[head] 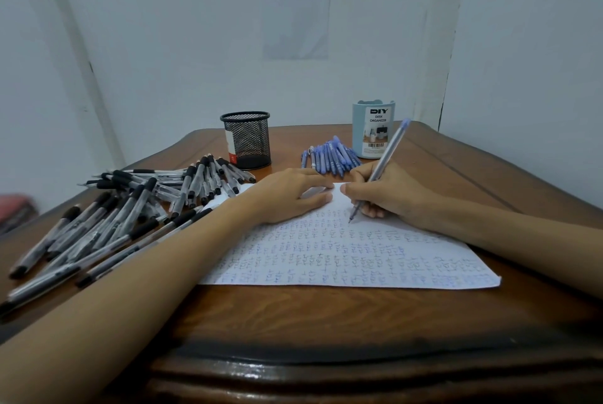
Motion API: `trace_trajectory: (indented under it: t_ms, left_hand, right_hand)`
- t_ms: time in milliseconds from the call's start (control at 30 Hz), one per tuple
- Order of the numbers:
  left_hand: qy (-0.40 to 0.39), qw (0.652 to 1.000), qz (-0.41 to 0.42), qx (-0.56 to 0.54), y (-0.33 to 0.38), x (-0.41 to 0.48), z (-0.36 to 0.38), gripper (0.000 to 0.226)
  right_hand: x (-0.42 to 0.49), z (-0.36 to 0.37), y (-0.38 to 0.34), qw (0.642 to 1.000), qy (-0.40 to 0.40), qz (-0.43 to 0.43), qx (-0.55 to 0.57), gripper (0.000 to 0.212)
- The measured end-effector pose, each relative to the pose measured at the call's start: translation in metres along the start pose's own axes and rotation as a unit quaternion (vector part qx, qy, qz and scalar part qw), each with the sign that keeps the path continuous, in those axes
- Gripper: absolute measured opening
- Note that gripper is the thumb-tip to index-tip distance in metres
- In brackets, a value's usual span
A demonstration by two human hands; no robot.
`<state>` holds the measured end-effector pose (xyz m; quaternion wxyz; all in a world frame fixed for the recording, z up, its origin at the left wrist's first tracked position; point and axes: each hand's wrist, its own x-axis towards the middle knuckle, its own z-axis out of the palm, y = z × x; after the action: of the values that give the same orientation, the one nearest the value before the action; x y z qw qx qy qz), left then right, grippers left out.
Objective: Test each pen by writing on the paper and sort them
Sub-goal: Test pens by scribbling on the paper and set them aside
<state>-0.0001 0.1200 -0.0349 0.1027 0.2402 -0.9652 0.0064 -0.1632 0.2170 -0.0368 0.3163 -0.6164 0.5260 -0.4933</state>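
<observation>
A white sheet of paper (pixel 342 260) covered in small scribbles lies on the brown wooden desk (pixel 293 315). My right hand (pixel 388 191) grips a blue pen (pixel 383 162) with its tip down on the paper's upper part. My left hand (pixel 290 191) lies flat on the paper's top left, fingers straight, pressing it down. A large loose pile of black pens (pixel 130 221) spreads over the desk's left side. A small heap of blue pens (pixel 332 159) lies beyond my hands.
A black mesh pen cup (pixel 246 139) stands at the back centre. A light blue desk organizer (pixel 373 129) stands at the back right, behind the blue pens. A printed sheet (pixel 295 5) hangs on the wall. White walls close in on both sides.
</observation>
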Motion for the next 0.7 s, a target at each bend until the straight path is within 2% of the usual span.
trace_trajectory:
  t_ms: [700]
  left_hand:
    - [0.002,1.000,-0.001,0.002,0.0011,-0.0001,-0.0008,0.043]
  right_hand:
    - [0.0001,0.0008,0.0000,1.000,0.006,-0.023,-0.011,0.038]
